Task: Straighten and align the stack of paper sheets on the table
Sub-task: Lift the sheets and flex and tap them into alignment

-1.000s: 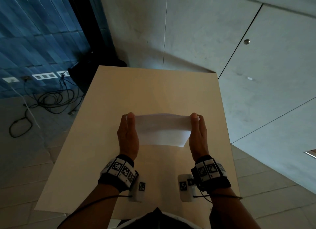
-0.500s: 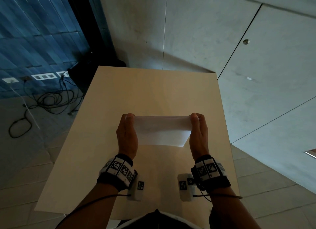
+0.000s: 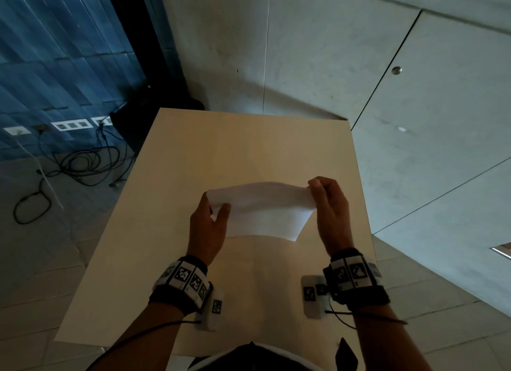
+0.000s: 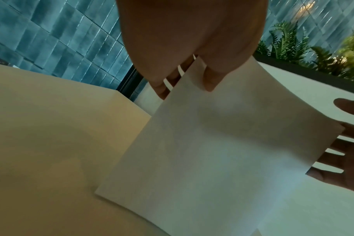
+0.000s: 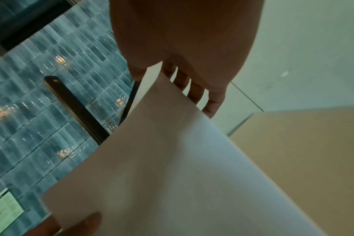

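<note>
A thin stack of white paper sheets (image 3: 265, 210) hangs above the pale wooden table (image 3: 249, 143), bowed upward along its top edge. My left hand (image 3: 217, 204) grips its left edge, thumb on the near face and fingers behind. My right hand (image 3: 313, 186) pinches the upper right corner, slightly higher. In the left wrist view the sheets (image 4: 222, 151) run from my left thumb (image 4: 212, 76) across to my right hand (image 4: 350, 151), whose fingers lie behind the far edge. In the right wrist view the sheets (image 5: 172, 175) slant down from my right fingers (image 5: 202, 95).
Grey concrete wall panels (image 3: 304, 52) stand just behind the table's far edge and along its right side. Black cables (image 3: 83, 163) lie on the floor to the left, below wall sockets (image 3: 72, 125). A dark object (image 3: 138, 110) sits off the far left corner.
Before, both hands held the stack level by its side edges. Now the right side is higher, the stack bows, and my left thumb has come onto its near face.
</note>
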A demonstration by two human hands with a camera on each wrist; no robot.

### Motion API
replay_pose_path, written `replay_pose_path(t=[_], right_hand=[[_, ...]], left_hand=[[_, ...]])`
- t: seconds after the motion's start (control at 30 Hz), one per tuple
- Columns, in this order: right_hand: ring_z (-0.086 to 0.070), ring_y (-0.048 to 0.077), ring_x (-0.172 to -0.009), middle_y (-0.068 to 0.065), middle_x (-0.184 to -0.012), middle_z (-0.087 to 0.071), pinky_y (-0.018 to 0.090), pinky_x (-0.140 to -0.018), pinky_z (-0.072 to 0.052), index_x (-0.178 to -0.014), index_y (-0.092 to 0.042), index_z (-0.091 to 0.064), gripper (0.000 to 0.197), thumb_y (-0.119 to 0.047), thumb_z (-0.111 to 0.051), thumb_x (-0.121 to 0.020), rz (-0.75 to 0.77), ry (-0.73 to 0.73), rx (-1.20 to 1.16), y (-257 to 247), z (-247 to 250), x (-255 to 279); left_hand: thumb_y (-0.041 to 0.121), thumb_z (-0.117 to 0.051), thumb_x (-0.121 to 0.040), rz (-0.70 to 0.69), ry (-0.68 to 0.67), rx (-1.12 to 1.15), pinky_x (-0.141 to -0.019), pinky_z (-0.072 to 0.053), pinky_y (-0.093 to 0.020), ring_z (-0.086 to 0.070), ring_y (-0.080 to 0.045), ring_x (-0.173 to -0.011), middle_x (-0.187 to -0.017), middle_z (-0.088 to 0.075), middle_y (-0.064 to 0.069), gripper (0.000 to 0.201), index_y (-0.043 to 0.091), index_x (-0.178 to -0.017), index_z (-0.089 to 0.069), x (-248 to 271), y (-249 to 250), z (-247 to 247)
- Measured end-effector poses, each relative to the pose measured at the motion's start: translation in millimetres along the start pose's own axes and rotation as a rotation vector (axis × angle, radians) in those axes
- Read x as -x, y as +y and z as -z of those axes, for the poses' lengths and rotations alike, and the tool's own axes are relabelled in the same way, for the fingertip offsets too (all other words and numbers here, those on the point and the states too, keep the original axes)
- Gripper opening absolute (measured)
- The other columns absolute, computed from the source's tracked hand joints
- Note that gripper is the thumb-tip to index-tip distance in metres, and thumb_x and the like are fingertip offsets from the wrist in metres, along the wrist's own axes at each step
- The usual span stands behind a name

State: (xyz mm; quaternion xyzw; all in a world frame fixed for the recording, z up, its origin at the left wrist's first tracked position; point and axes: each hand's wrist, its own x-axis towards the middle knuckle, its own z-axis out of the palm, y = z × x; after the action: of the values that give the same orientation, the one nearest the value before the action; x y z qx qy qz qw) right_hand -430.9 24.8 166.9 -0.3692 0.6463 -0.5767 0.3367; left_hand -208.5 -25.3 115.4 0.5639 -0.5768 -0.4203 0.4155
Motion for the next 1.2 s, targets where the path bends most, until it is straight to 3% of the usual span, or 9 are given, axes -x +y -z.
replay_pose_path(t=[0.13, 0.3, 0.4, 0.63, 0.8, 0.9, 1.0, 1.07, 1.2], right_hand=[[-0.062, 0.006, -0.098, -0.009, -0.100, -0.069, 0.022, -0.083, -0.046, -0.104, -0.025, -0.064, 0.019, -0.037, -0.062, -0.090, 0.162, -0.080, 0.305, -29.4, 18.5, -9.5], [-0.053, 0.006, -0.115, -0.014, -0.120, -0.058, 0.039, -0.106, -0.039, -0.123, -0.036, -0.056, 0.044, -0.051, -0.064, -0.082, 0.420, -0.328, 0.706, -59.0, 11.8, -6.5], [-0.056, 0.010, -0.112, -0.011, -0.123, -0.059, 0.036, -0.103, -0.041, -0.127, -0.036, -0.054, 0.047, -0.041, -0.067, -0.083, 0.424, -0.456, 0.772, -55.0, -0.3, -1.3], [-0.065, 0.016, -0.085, -0.002, -0.097, -0.072, 0.030, -0.075, -0.050, -0.102, -0.020, -0.071, 0.018, -0.018, -0.058, -0.090, 0.400, -0.336, 0.652, -34.7, 2.6, 5.1], [-0.060, -0.008, -0.074, -0.019, -0.077, -0.068, 0.004, -0.065, -0.038, -0.092, -0.020, -0.072, 0.010, -0.015, -0.065, -0.089, 0.262, -0.221, 0.423, -33.0, 25.8, 6.1], [-0.063, 0.001, -0.072, -0.017, -0.076, -0.071, 0.018, -0.068, -0.047, -0.089, -0.032, -0.069, 0.014, -0.018, -0.067, -0.088, 0.176, -0.213, 0.321, -24.6, 40.8, 4.6], [-0.064, 0.023, -0.077, 0.009, -0.083, -0.072, 0.037, -0.075, -0.050, -0.090, -0.022, -0.071, 0.008, -0.016, -0.067, -0.089, 0.093, -0.186, 0.192, -10.5, 49.7, 3.7], [-0.061, 0.021, -0.078, 0.022, -0.088, -0.069, 0.039, -0.077, -0.049, -0.089, -0.021, -0.072, 0.012, -0.012, -0.065, -0.089, 0.036, -0.153, 0.092, 1.0, 52.5, 5.4], [-0.069, 0.018, -0.088, 0.001, -0.089, -0.076, 0.034, -0.085, -0.055, -0.092, -0.030, -0.074, 0.023, -0.009, -0.064, -0.089, -0.066, -0.057, -0.012, 25.3, 48.9, 10.1]], left_hand=[[0.022, -0.057, -0.092, -0.077, -0.060, -0.071, -0.075, -0.043, -0.006, -0.055, 0.017, -0.090, -0.098, -0.058, 0.022, 0.020, 0.028, -0.110, -0.052, 0.4, 8.4, 2.2], [0.024, -0.055, -0.093, -0.242, -0.089, -0.207, -0.083, -0.045, -0.016, -0.057, -0.004, -0.094, -0.103, -0.061, 0.007, 0.023, 0.020, -0.115, -0.054, -1.1, 31.0, -3.7], [0.024, -0.054, -0.093, -0.355, -0.130, -0.263, -0.084, -0.045, -0.017, -0.058, -0.008, -0.096, -0.104, -0.060, 0.008, 0.026, 0.017, -0.117, -0.055, -1.0, 47.0, -7.0], [0.033, -0.060, -0.089, -0.392, -0.172, -0.286, -0.080, -0.051, -0.028, -0.060, -0.006, -0.090, -0.097, -0.064, 0.013, 0.020, 0.027, -0.107, -0.057, 5.9, 57.9, -8.5], [0.035, -0.063, -0.086, -0.315, -0.148, -0.353, -0.077, -0.053, -0.032, -0.062, -0.012, -0.091, -0.099, -0.066, 0.007, 0.022, 0.025, -0.106, -0.060, 4.3, 26.3, 14.2], [0.040, -0.065, -0.084, -0.209, -0.121, -0.355, -0.075, -0.054, -0.036, -0.062, -0.014, -0.089, -0.096, -0.067, 0.006, 0.022, 0.028, -0.102, -0.062, 4.6, 4.0, 30.1], [0.030, -0.069, -0.083, -0.115, -0.067, -0.265, -0.077, -0.051, -0.031, -0.060, -0.009, -0.087, -0.093, -0.065, 0.007, 0.017, 0.022, -0.097, -0.064, 4.3, -5.5, 38.9], [0.026, -0.071, -0.082, -0.035, -0.058, -0.180, -0.074, -0.049, -0.026, -0.061, -0.001, -0.083, -0.091, -0.066, 0.006, 0.016, 0.019, -0.095, -0.065, 3.0, -7.6, 41.9], [0.018, -0.068, -0.084, 0.067, -0.065, -0.050, -0.073, -0.049, -0.026, -0.062, -0.006, -0.084, -0.092, -0.065, 0.006, 0.014, 0.017, -0.097, -0.062, 2.9, -6.0, 35.3]])
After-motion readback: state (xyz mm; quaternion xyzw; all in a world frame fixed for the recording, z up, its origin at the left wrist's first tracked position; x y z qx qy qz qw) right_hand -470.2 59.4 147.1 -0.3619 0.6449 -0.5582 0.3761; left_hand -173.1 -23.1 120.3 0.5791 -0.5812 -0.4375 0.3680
